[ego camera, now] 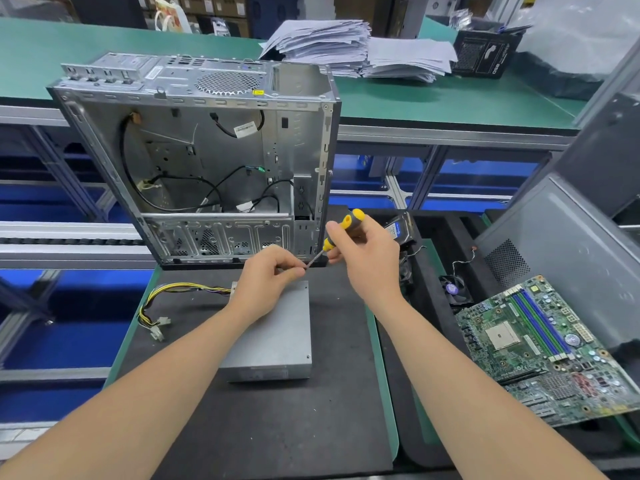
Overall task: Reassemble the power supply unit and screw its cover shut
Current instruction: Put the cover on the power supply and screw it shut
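Pinching at the screwdriver's tip, the left hand [266, 275] hovers just above the PSU's far edge with thumb and fingers curled together. Whether a screw sits between them is hidden, though seating one on the bit would explain the pose. The right hand [367, 251] grips the screwdriver [346, 223] by its yellow-and-black handle, shaft slanting down toward the left fingers, so the tool is steadied at both ends, probably before it goes to a hole. The PSU [277, 337] lies flat on the mat [311, 427] with its cover uppermost, the broad face up where the driver can reach it. Its cables [173, 292] trail off to the left, clear of the work. The open case [207, 150] stands behind the PSU, and a motherboard [547, 348] lies to the PSU's right. A label on the PSU's near face is too blurred to read. A black box [485, 53] far behind the PSU carries upside-down white print, possibly "850".
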`<action>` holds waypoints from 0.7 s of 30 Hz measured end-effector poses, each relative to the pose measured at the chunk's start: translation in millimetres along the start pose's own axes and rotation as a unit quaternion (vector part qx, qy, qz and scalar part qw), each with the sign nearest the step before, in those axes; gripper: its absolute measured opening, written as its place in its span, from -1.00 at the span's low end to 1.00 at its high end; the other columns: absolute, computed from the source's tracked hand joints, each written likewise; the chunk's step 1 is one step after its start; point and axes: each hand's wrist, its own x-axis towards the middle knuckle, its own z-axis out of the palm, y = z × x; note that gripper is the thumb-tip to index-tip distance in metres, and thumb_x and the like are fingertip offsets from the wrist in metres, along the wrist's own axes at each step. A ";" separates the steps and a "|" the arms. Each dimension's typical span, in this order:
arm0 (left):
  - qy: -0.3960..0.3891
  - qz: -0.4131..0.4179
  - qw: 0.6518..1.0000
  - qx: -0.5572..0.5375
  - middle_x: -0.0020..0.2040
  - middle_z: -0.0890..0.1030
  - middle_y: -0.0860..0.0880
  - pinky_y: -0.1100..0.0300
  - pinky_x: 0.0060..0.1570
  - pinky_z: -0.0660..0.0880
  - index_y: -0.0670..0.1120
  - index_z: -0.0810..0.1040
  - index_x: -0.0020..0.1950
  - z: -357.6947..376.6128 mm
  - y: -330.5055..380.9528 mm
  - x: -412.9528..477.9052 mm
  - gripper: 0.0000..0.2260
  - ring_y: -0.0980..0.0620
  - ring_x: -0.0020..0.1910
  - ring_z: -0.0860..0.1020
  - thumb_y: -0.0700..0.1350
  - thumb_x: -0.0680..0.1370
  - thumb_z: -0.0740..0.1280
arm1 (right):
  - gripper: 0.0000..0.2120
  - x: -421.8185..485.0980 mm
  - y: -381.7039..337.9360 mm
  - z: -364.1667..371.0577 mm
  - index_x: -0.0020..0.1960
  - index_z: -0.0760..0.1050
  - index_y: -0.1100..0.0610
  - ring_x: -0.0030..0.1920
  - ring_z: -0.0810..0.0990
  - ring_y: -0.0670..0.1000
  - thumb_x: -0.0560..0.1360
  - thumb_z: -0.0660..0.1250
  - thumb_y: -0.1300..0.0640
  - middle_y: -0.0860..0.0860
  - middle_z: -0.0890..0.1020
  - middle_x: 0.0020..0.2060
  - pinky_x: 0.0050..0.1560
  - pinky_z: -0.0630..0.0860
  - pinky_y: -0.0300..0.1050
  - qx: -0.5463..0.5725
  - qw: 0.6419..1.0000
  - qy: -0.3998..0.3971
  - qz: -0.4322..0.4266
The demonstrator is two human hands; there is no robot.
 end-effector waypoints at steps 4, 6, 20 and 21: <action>-0.018 0.020 0.998 0.057 -0.02 0.64 0.06 0.09 0.18 0.45 -0.03 0.75 -0.07 5.2 -0.3 -6.0 -0.95 0.03 0.09 0.56 -0.16 0.50 0.54 | -0.77 1.4 -2.7 8.3 -0.09 0.57 0.15 -0.31 0.70 0.02 0.59 0.45 -0.01 0.02 0.69 -0.30 -0.10 0.67 0.16 -0.096 0.993 -0.056 -0.037; -0.006 0.004 0.998 0.066 -0.01 0.63 0.06 -0.03 0.25 0.42 -0.03 0.76 -0.07 7.5 -1.6 -7.1 -0.96 0.02 0.11 0.55 -0.14 0.50 0.55 | -0.76 2.6 -3.7 11.6 -0.11 0.55 0.16 -0.30 0.70 0.03 0.58 0.45 0.00 0.04 0.68 -0.30 -0.10 0.65 0.20 -0.112 0.991 -0.067 -0.039; -0.028 0.050 0.992 0.114 -0.06 0.66 0.07 0.45 0.02 0.36 -0.06 0.79 -0.05 5.4 -6.2 -10.5 -0.91 0.11 -0.05 0.60 -0.08 0.48 0.58 | -0.76 5.9 -3.3 13.7 -0.08 0.55 0.18 -0.31 0.69 -0.02 0.59 0.44 0.01 0.03 0.69 -0.30 -0.07 0.67 0.18 -0.160 0.981 -0.107 -0.027; -0.029 0.052 0.992 0.115 -0.06 0.67 0.07 0.45 0.03 0.37 -0.06 0.79 -0.05 4.5 -6.3 -10.4 -0.92 0.10 -0.05 0.61 -0.09 0.48 0.58 | -0.77 5.8 -3.8 13.4 -0.08 0.55 0.18 -0.31 0.70 -0.02 0.59 0.44 0.02 0.04 0.69 -0.29 -0.06 0.66 0.18 -0.157 0.981 -0.111 -0.026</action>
